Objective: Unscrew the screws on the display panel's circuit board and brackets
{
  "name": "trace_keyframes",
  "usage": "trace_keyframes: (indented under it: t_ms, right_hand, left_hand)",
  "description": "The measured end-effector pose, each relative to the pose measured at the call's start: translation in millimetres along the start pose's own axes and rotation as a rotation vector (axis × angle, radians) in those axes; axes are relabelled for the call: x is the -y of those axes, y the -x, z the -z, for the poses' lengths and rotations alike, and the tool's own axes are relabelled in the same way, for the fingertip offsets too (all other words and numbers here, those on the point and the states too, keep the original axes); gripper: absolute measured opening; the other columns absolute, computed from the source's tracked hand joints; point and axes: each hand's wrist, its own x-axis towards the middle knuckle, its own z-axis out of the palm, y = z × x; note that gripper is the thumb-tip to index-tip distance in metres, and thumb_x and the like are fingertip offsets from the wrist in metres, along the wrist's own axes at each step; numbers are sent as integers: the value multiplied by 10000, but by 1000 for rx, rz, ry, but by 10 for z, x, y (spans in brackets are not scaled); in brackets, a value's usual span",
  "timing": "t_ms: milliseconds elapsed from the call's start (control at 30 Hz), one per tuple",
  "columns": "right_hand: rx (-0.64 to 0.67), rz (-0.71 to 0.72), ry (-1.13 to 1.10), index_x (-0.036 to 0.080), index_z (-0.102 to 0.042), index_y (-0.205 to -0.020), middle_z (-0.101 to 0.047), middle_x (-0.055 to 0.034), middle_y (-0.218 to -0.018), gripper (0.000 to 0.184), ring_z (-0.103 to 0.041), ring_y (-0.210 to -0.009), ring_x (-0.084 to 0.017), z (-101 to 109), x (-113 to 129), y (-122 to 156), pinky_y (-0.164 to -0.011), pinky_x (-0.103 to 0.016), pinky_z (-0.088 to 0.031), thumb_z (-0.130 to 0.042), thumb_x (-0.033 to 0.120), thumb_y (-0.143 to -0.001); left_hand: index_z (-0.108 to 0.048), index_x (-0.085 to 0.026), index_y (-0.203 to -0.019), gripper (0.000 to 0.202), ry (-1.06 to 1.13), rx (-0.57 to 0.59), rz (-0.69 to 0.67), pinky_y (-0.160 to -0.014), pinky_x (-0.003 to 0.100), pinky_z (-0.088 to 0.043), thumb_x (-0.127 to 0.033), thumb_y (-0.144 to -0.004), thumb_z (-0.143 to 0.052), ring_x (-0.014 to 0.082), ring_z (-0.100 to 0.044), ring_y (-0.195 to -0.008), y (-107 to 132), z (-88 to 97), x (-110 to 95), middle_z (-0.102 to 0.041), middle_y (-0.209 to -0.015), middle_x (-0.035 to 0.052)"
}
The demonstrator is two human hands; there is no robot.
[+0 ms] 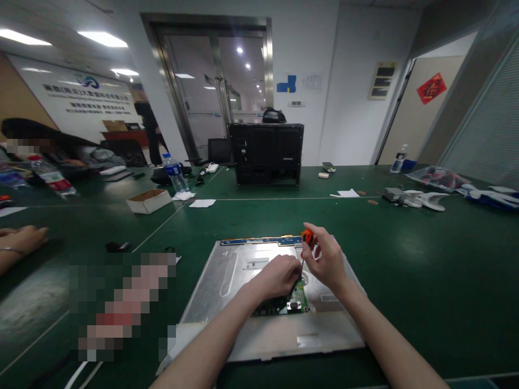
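A silver metal display panel (pixel 251 335) lies flat on the green table in front of me, with a narrow blue circuit strip (pixel 259 241) along its far edge. On its middle sits a green circuit board (pixel 300 298), partly hidden under my left hand. My right hand (pixel 327 258) is closed around the orange and black handle of a screwdriver (pixel 308 236), whose thin shaft points down at the board. My left hand (pixel 279 274) is closed, fingertips at the board beside the screwdriver's tip; what they pinch is hidden.
A black monitor housing (pixel 267 154) stands at the back. Leftward are a small open box (pixel 149 201), a water bottle (pixel 174 173) and another person's hand (pixel 20 241). White and grey parts (pixel 413 199) and a plastic bag (pixel 438 177) lie at the right.
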Motion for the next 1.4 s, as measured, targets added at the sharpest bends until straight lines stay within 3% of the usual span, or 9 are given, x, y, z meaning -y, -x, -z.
trace_keyframes:
  t_ms: [300, 500, 667, 1100, 1400]
  right_hand:
    - [-1, 18, -6, 225, -558, -1268, -585, -45, -946, 326, -536, -551, -86, -9, -57, 10, -463, -200, -485, -581, 324, -959]
    - [4, 10, 16, 222, -521, -1334, -590, -29, -888, 379, -538, -556, -100, -15, -46, 17, -482, -214, -491, -538, 267, -958]
    - [-7, -9, -2, 207, -510, -1271, -606, -16, -844, 333, -542, -560, -115, -10, -28, 10, -476, -224, -484, -502, 220, -938]
    - [-21, 27, -13, 217, -535, -1208, -557, -46, -960, 292, -531, -568, -93, -14, -66, 13, -460, -204, -473, -604, 326, -946]
    - [-21, 11, 4, 198, -487, -1252, -576, 13, -777, 329, -521, -528, -107, -22, -38, 24, -478, -216, -464, -526, 230, -927]
  left_hand:
    - [-644, -153, -857, 145, -43, -10, -2, -713, 292, -461, -90, -835, -516, 234, -654, -814, 1, 35, -48, -726, -892, 99]
    - [-644, -157, -854, 147, -47, -8, -11, -711, 287, -456, -86, -837, -517, 230, -654, -815, -2, 30, -39, -731, -909, 92]
    - [-661, -151, -884, 168, -42, -10, -24, -736, 294, -469, -87, -850, -509, 234, -663, -833, -1, 11, -23, -731, -928, 101]
    - [-641, -158, -850, 141, -62, -16, -6, -684, 283, -452, -86, -822, -522, 224, -645, -788, 13, 52, -62, -726, -888, 90]
    - [-655, -153, -882, 159, -48, -19, -30, -745, 294, -471, -83, -841, -518, 239, -666, -858, 4, -13, 1, -727, -931, 97]
